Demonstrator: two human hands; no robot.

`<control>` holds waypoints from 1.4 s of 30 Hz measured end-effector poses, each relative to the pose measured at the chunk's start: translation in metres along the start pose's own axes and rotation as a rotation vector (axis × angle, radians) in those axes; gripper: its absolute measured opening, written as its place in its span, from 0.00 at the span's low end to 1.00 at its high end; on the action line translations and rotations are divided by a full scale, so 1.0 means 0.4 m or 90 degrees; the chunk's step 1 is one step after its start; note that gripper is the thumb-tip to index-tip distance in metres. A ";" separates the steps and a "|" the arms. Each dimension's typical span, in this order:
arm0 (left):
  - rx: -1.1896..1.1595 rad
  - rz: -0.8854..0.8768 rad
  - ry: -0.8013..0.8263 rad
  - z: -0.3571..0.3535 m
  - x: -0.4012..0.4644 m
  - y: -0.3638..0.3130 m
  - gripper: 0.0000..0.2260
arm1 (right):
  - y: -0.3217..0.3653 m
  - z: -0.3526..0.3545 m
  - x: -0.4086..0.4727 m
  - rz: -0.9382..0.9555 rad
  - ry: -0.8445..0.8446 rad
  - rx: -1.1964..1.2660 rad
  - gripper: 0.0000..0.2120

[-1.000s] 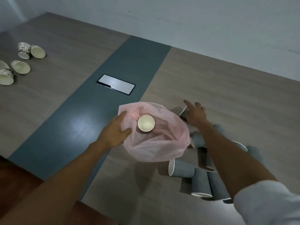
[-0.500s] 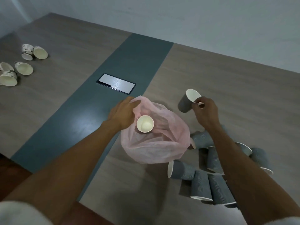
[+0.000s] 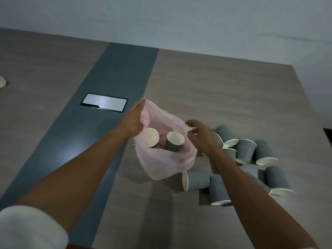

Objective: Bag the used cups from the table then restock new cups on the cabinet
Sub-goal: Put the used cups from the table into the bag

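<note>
Left hand grips the pink bag's rim; right hand, fingers loose, empty, hides some grey cups on the bench.

2 bare forearms are seen, uncovered from the wrists back toward the elbows. A white sleeve is worn pushed up behind the left hand, thick and softly rounded at its edge. Nothing is worn on the right hand.
</note>
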State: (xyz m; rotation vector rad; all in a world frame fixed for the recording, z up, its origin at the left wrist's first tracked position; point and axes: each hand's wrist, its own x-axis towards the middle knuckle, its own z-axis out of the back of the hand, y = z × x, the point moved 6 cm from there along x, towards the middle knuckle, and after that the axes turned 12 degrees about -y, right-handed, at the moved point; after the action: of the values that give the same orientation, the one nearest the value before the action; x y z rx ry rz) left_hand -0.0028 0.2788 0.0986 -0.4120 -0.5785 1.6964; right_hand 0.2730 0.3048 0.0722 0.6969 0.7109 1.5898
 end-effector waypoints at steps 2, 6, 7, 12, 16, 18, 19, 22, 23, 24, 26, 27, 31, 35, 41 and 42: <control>-0.008 -0.010 0.008 0.000 0.002 0.001 0.42 | -0.052 0.024 0.028 -0.018 -0.052 -0.126 0.20; -0.025 -0.008 0.020 -0.005 0.005 0.007 0.42 | -0.154 0.026 0.033 -0.022 0.148 -0.515 0.33; -0.025 -0.007 0.020 -0.006 0.005 0.008 0.42 | -0.172 0.022 0.025 -0.003 0.181 -0.575 0.35; -0.033 -0.005 0.020 -0.015 0.006 0.013 0.43 | -0.212 -0.004 0.022 0.114 0.185 -0.692 0.27; -0.040 -0.010 0.023 -0.022 0.007 0.014 0.42 | -0.186 -0.024 0.033 0.244 0.207 -0.726 0.20; -0.043 -0.009 0.019 -0.020 0.008 0.010 0.42 | -0.144 -0.005 0.054 0.248 0.211 -0.700 0.23; -0.043 -0.008 0.014 -0.018 0.008 0.009 0.42 | -0.118 0.016 0.069 0.225 0.202 -0.671 0.26; -0.041 -0.011 0.009 -0.013 0.009 0.008 0.41 | -0.013 0.105 0.124 0.118 0.088 -0.438 0.28; -0.039 -0.013 0.009 -0.011 0.009 0.008 0.41 | 0.022 0.133 0.134 0.065 0.042 -0.283 0.27; -0.038 -0.013 0.007 -0.009 0.009 0.007 0.40 | 0.054 0.150 0.139 0.016 0.009 -0.105 0.26; -0.044 -0.004 0.000 -0.003 0.010 0.003 0.39 | 0.116 0.146 0.134 -0.013 -0.001 0.170 0.24; -0.047 0.002 -0.005 0.000 0.011 0.000 0.38 | 0.137 0.124 0.125 -0.012 0.025 0.233 0.23; -0.034 -0.010 -0.007 0.009 0.022 -0.007 0.37 | 0.170 -0.010 0.089 0.036 0.135 0.230 0.24; -0.030 -0.029 0.007 0.006 0.025 -0.009 0.38 | 0.132 -0.079 0.099 0.094 0.080 0.081 0.37; -0.045 -0.008 -0.005 -0.005 0.022 -0.003 0.38 | 0.039 -0.057 0.127 0.037 0.028 -0.033 0.31; -0.045 -0.007 -0.011 -0.004 0.021 -0.003 0.37 | 0.012 -0.044 0.133 0.007 0.005 -0.056 0.29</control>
State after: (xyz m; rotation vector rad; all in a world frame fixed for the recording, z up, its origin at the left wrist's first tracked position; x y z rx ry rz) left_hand -0.0026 0.2876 0.0982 -0.4437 -0.6536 1.6747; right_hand 0.2502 0.3560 0.0673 0.6306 0.6395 1.6242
